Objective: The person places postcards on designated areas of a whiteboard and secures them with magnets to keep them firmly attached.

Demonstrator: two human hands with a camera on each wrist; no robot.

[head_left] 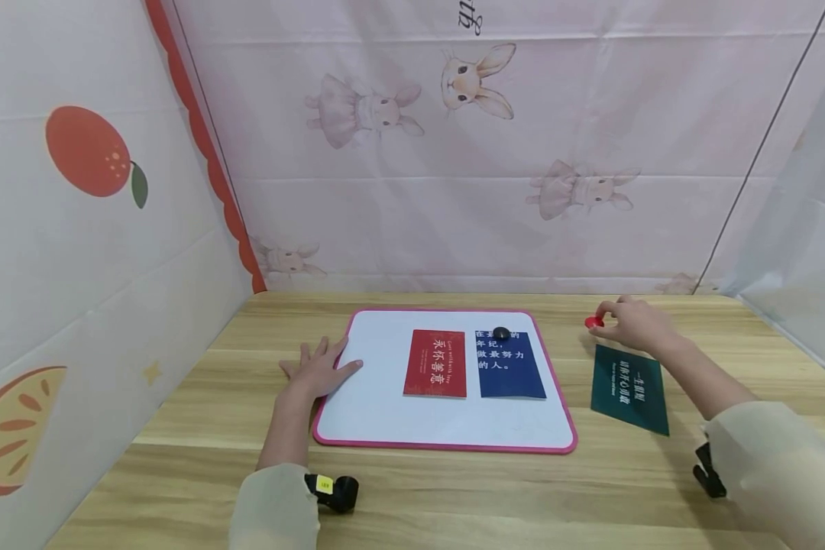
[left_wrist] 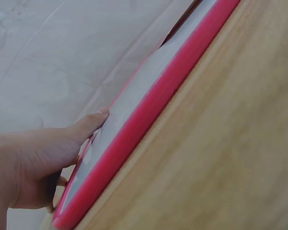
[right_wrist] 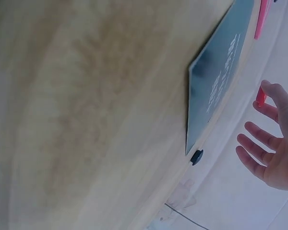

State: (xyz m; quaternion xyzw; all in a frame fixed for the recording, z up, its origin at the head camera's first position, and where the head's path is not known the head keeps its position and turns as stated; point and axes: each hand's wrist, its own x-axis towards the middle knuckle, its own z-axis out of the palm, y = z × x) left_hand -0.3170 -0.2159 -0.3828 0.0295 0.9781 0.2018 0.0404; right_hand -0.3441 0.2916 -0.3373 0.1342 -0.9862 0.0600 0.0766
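With thumb and index finger my right hand (head_left: pixel 638 324) pinches a round red magnet (head_left: pixel 593 322), held up off the table beyond the green card (head_left: pixel 610 380); its other fingers spread loosely in the right wrist view. My left hand (head_left: pixel 312 376) lies at the left edge of the pink-rimmed whiteboard (head_left: pixel 378 416), fingers spread and the thumb resting on the white surface. On the board lie a red card (head_left: pixel 418 365) and, to its right, a dark blue card (head_left: pixel 512 384). A black round magnet (head_left: pixel 501 333) sits on the blue card's top part.
Another black magnet (right_wrist: pixel 197 157) shows past the green card's corner in the right wrist view. The wood-grain table (head_left: pixel 454 496) ends at a backdrop printed with rabbits (head_left: pixel 477 80). A fruit-printed sheet (head_left: pixel 89 267) hangs at the left.
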